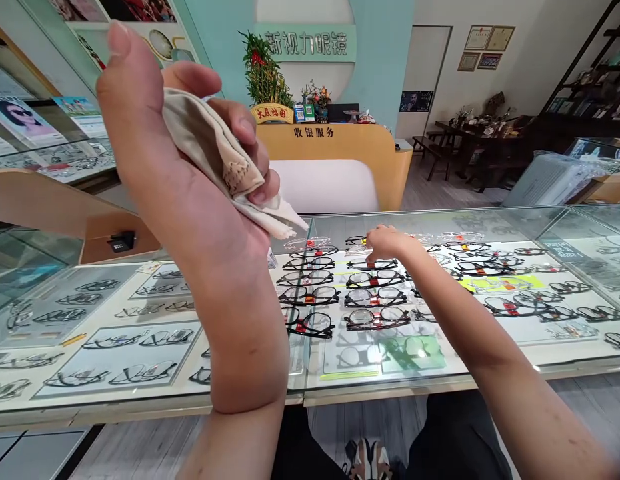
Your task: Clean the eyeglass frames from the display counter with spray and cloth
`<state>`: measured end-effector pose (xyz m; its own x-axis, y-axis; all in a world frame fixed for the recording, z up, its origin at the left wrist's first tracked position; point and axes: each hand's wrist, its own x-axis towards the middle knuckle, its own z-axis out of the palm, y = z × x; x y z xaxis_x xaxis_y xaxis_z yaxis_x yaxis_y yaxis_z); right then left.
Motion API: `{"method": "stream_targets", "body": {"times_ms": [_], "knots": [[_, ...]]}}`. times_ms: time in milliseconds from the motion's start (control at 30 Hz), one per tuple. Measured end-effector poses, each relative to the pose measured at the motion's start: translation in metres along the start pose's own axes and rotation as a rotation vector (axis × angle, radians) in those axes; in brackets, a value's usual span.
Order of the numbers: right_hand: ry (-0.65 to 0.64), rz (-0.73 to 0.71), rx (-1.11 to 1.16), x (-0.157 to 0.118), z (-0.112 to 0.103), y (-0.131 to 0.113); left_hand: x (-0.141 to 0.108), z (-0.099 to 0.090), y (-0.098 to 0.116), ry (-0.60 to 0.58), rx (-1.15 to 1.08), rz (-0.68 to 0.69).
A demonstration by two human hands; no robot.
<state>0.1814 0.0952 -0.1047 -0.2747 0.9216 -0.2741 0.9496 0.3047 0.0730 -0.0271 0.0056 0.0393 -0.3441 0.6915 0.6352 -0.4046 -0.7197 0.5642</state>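
Note:
My left hand [210, 207] is raised high in front of the counter, its fingers closed round a crumpled cream cleaning cloth [205, 133]. A corner of the cloth hangs down past the fingers, and a small brown printed mark shows on it. My right hand [386, 243] reaches over the display to the back rows of eyeglasses [374, 280]. Its fingers bend down among the frames near a pair of eyeglasses [356, 241] with a yellow tag. What lies between the fingertips is hidden. Many frames here carry red tags and stand in columns.
The glass display counter [310, 387] spans the view, with eyeglasses on grey trays at left and more at right. A yellow pencil-like stick [74, 340] lies at left. Behind stand a white chair back [323, 187] and a wooden cashier desk [385, 150]. A plastic-wrapped box [545, 180] stands at right.

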Motion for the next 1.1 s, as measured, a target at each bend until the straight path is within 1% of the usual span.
{"method": "stream_targets", "body": {"times_ms": [100,233,433,600,667,833,1033,1100], "knots": [[-0.047,0.021,0.005,0.003,0.003,-0.001,0.0,0.0,0.001,-0.008,0.012,-0.004],[-0.077,0.039,0.01,0.003,0.004,-0.002,-0.003,0.0,0.002,-0.031,0.016,0.008],[-0.1,0.038,0.024,0.001,0.003,-0.003,-0.004,0.001,0.001,-0.027,-0.002,0.013],[-0.112,0.034,0.025,0.0,0.003,-0.004,-0.003,-0.004,0.0,-0.078,-0.01,0.04],[-0.11,0.024,0.022,0.001,0.004,-0.004,-0.003,-0.005,-0.001,-0.076,-0.016,0.049],[-0.087,-0.008,0.035,0.004,0.006,-0.004,-0.003,-0.002,-0.001,-0.044,-0.003,0.055],[0.061,0.02,0.072,0.009,0.007,0.006,-0.004,0.001,0.003,-0.019,0.029,0.052],[0.072,0.034,0.074,0.012,0.01,0.01,-0.003,0.001,0.002,-0.02,0.031,0.065]]}}
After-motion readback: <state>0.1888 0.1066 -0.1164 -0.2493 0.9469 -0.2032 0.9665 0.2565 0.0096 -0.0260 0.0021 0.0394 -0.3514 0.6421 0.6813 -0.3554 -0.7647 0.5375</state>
